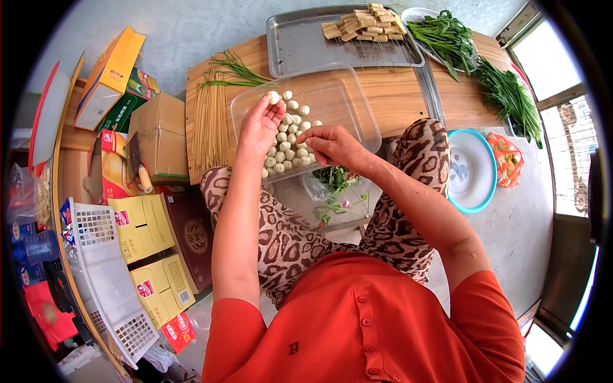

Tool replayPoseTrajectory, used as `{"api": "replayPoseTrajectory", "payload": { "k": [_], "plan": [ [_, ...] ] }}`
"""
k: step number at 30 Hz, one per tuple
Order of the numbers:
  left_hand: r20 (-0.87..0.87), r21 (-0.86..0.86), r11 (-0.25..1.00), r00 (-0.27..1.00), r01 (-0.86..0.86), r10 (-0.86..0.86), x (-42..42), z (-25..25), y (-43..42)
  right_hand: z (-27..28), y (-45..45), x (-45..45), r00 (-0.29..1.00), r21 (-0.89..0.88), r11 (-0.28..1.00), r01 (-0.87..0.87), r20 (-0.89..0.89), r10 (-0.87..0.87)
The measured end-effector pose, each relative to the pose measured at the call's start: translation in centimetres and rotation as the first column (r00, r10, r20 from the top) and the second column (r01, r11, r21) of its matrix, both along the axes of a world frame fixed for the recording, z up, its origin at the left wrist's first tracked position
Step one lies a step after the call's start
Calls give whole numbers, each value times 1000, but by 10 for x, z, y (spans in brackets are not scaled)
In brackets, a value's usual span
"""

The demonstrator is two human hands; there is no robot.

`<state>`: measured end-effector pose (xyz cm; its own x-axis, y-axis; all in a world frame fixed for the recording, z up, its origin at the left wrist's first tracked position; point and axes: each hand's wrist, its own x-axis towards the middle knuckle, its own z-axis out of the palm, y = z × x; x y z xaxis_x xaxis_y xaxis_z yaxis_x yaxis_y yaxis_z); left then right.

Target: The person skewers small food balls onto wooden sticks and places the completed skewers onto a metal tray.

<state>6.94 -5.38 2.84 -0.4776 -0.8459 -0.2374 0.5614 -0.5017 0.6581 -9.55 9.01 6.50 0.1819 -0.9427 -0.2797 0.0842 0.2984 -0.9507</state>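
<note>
Left hand [260,124] pinches one pale ball [273,97] over the clear container [331,89]; right hand [332,145] curls near other balls [278,168], we can't tell if gripping anything. We flag a drop: round ball, fingertip hold. Container seems to overhang the wood-grain table [397,92]; knee bumps could tip it. Metal tray [299,48] beyond.

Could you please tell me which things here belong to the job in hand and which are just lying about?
Seemingly part of the job:
pale balls, one pinched in the left hand
clear plastic tub
thin wooden skewers
perhaps the metal tray of beige rolls

Apparently just lying about:
brown cardboard box
wooden-handled knife
white plastic basket
blue-rimmed basin
</note>
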Motion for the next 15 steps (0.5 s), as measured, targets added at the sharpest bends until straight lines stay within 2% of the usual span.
{"api": "replayPoseTrajectory", "payload": {
  "k": [3, 15],
  "plan": [
    [-10, 32, 999, 999, -33, 33, -2, 3, 2, -1, 0, 0, 1000, -3, 1000, 2, -4, -2],
    [0, 5, 1000, 1000, 13, -13, -4, 5, 5, -2, -1, 1, 1000, -5, 1000, 16, 6, -16]
  ]
}}
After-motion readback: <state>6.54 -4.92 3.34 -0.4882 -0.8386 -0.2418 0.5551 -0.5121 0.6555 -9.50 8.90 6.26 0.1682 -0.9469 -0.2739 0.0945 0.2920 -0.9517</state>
